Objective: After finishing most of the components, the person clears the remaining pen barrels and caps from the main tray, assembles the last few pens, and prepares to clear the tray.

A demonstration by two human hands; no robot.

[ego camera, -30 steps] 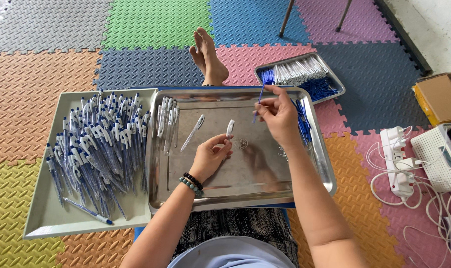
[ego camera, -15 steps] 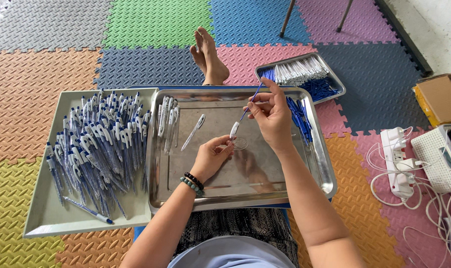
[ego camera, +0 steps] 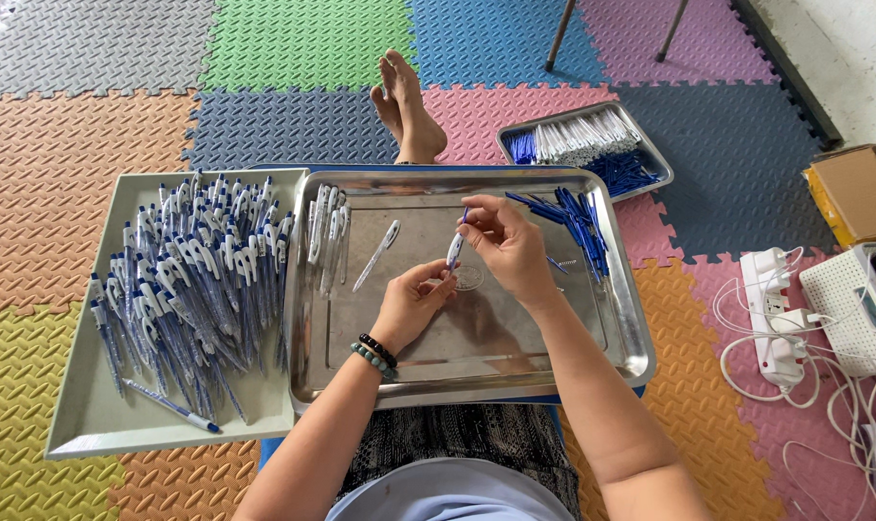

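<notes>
My left hand (ego camera: 414,304) holds a white pen barrel (ego camera: 453,251) upright over the steel tray (ego camera: 477,371). Just above it, my right hand (ego camera: 504,243) pinches a thin blue refill (ego camera: 464,216) at the barrel's top end. The two hands almost touch above the middle of the tray. A loose white pen barrel (ego camera: 376,255) lies to the left of my hands. Several more barrels (ego camera: 329,236) lie in a row at the tray's left side. A bunch of blue refills (ego camera: 573,222) lies at its right side.
A grey tray (ego camera: 91,425) on the left holds a heap of finished blue and white pens (ego camera: 187,280). A smaller steel tray (ego camera: 641,145) with white and blue parts sits at the back right. My bare feet (ego camera: 407,106) rest beyond. A power strip with cables (ego camera: 780,318) and a cardboard box (ego camera: 858,193) lie at right.
My right hand has come down and left from the refill pile with a blue refill and now meets the barrel that my left hand holds.
</notes>
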